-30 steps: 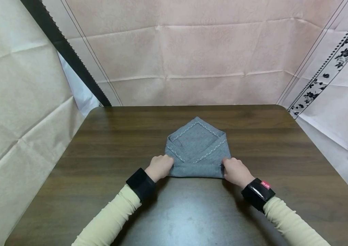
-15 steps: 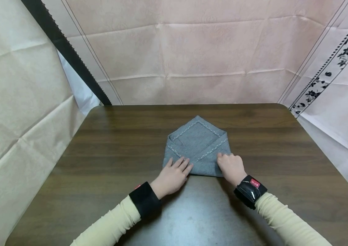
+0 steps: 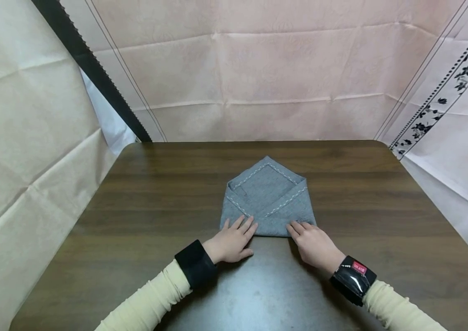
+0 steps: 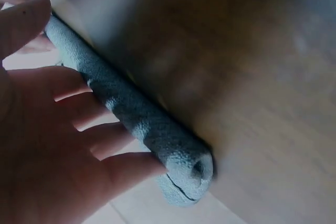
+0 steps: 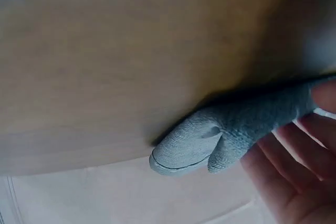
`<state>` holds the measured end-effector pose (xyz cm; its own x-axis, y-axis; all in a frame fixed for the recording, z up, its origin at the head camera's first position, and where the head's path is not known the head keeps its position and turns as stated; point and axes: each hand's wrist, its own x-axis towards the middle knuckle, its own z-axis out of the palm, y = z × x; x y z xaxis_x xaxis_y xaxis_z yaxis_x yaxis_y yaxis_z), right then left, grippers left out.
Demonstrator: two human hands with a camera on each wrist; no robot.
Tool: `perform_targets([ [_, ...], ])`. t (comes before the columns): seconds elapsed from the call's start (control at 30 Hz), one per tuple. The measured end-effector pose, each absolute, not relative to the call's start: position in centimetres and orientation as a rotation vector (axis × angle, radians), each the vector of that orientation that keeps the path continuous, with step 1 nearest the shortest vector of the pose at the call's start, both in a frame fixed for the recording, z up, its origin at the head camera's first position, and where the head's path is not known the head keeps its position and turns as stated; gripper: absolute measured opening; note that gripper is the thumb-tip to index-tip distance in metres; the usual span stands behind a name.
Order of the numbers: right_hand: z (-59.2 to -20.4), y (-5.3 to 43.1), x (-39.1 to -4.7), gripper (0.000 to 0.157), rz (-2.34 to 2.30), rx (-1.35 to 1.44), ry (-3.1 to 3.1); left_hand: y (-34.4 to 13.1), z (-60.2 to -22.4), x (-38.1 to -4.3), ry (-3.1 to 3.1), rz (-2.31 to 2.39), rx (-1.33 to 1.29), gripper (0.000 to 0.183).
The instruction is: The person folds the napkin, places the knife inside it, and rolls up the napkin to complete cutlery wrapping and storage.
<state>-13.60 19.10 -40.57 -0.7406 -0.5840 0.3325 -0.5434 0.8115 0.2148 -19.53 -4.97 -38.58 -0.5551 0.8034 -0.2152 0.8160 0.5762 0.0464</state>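
A blue-grey cloth (image 3: 265,193) with white zigzag stitching lies folded on the table, its pointed end away from me. Its near edge is a thick fold, which shows as a roll (image 4: 131,106) with a coiled end in the left wrist view. My left hand (image 3: 230,241) rests on the near left part, fingers spread and straight. On the near right corner lie the fingers of my right hand (image 3: 312,243), fairly straight. In the right wrist view, the cloth's folded end (image 5: 194,142) sticks out past the fingers of my right hand (image 5: 299,166).
The brown wooden table (image 3: 159,184) stretches around the cloth on all sides. Pale creased sheets (image 3: 275,69) hang behind it and at both sides. A black strip (image 3: 93,73) runs down the sheet at the left.
My left hand has gone from gripping the left edge to lying flat on the cloth. The right hand has loosened from its grip and its fingers have straightened along the near edge.
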Motion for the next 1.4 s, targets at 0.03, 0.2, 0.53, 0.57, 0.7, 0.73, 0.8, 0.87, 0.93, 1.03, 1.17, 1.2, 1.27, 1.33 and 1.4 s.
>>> perform_targets([
  [0.03,-40.7,19.0,-13.5,0.038,-0.169,0.839,-2.625,-5.1,-38.5,-19.8,2.594,-0.063,1.376,0.060],
  [0.2,-41.1,18.2,-14.1,0.031,-0.295,0.806,-2.556,-5.9,-38.6,-21.4,2.784,-0.057,1.601,0.025],
  [0.53,-41.6,17.8,-14.7,0.013,-0.373,0.743,-2.544,-6.2,-39.5,-21.9,2.969,-0.326,1.688,0.006],
  [0.57,-41.6,17.9,-14.7,0.015,-0.378,0.741,-2.550,-6.1,-39.5,-22.0,2.954,-0.328,1.699,0.006],
  [0.7,-41.9,18.2,-14.7,0.021,-0.352,0.754,-2.531,-5.6,-39.4,-22.5,2.912,-0.337,1.763,0.010],
  [0.73,-41.9,18.3,-14.7,0.021,-0.349,0.758,-2.513,-5.5,-39.4,-22.5,2.905,-0.333,1.772,0.011],
  [0.8,-42.0,18.3,-14.8,0.020,-0.325,0.765,-2.480,-5.5,-39.4,-22.6,2.901,-0.325,1.786,0.012],
  [0.87,-42.0,18.3,-14.8,0.013,-0.297,0.777,-2.450,-5.5,-39.3,-22.6,2.893,-0.316,1.793,0.014],
  [0.93,-41.9,18.3,-14.6,0.007,-0.269,0.786,-2.432,-5.6,-39.3,-22.5,2.880,-0.307,1.800,0.014],
  [1.03,-41.8,18.3,-14.3,0.006,-0.240,0.795,-2.453,-5.8,-39.2,-22.1,2.865,-0.280,1.802,0.015],
  [1.17,-41.6,18.4,-13.6,0.017,-0.207,0.800,-2.543,-6.2,-39.0,-21.5,2.852,-0.216,1.779,0.017],
  [1.2,-41.5,18.4,-13.4,0.020,-0.192,0.803,-2.564,-6.3,-38.9,-21.4,2.847,-0.189,1.762,0.020],
  [1.27,-41.3,18.4,-13.0,0.024,-0.148,0.806,-2.600,-6.6,-38.8,-21.1,2.830,-0.125,1.726,0.026],
  [1.33,-41.1,18.4,-12.6,0.022,-0.107,0.795,-2.626,-6.9,-38.7,-20.8,2.810,-0.036,1.678,0.030],
  [1.4,-40.8,18.5,-12.2,0.019,-0.076,0.774,-2.645,-7.2,-38.6,-20.7,2.783,0.060,1.638,0.029],
])
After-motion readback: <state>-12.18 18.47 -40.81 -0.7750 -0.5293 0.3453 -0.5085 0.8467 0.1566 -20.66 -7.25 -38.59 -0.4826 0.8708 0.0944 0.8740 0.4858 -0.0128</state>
